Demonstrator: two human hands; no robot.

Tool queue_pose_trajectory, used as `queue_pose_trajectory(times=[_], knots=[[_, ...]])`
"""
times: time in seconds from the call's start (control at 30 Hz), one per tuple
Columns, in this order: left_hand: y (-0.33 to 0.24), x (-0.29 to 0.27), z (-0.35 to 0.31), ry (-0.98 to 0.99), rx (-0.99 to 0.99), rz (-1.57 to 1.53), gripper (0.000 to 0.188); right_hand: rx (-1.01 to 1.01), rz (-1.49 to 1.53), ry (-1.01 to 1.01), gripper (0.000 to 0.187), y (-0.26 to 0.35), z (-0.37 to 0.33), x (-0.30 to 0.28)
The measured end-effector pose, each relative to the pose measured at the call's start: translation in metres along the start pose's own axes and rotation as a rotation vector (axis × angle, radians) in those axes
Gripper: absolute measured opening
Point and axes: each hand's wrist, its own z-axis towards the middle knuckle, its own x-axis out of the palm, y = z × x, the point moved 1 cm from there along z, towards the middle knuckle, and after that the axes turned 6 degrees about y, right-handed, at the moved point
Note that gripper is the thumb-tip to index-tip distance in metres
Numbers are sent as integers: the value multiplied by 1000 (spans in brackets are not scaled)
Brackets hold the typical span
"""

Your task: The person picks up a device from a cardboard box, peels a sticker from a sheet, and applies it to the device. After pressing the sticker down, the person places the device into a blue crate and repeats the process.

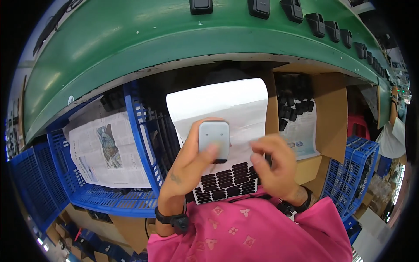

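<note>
My left hand [181, 172] grips a light grey, flat case [214, 131] with rounded corners. Two small dark dots show near its far end, and a black strip lies along its near end. The thumb presses across its face. To the right, my right hand [277, 168] is blurred; its thumb and forefinger are curved and apart, with nothing visible between them. Under both hands lies a sheet of black elongated stickers [224, 180] on white backing. Beyond it, a white paper sheet [218, 102] curls up at its far edge.
A green bench [131, 48] crosses the far side, with a row of black devices [260, 8] on it. At left stands a blue crate [139, 131] lined with newspaper [109, 144]. A cardboard box [330, 100] at right holds small black parts [293, 107]. More blue crates [351, 174] stand farther right.
</note>
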Motion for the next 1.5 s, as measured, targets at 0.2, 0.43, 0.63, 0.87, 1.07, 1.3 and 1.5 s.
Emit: queue_pose_trajectory(times=[0.2, 0.43, 0.63, 0.87, 1.07, 1.3, 1.5], knots=[[14, 12, 6, -6, 97, -380, 88, -267, -464, 151, 32, -6, -23, 36], [22, 12, 6, -89, 77, -323, 87, -165, -347, 110, 27, -8, -25, 44], [24, 14, 6, -124, 86, -309, 86, -211, -397, 168, 24, -12, -26, 47], [20, 15, 7, -79, 86, -307, 83, -174, -344, 53, 21, -12, -25, 44], [20, 14, 9, -94, 69, -308, 73, -181, -376, 112, 22, -4, -24, 40], [17, 15, 11, -89, 56, -152, 54, 152, -218, 61, 10, -2, -3, -8], [13, 11, 9, -45, 25, -227, 47, 305, -128, -129, 15, -16, -3, -5]])
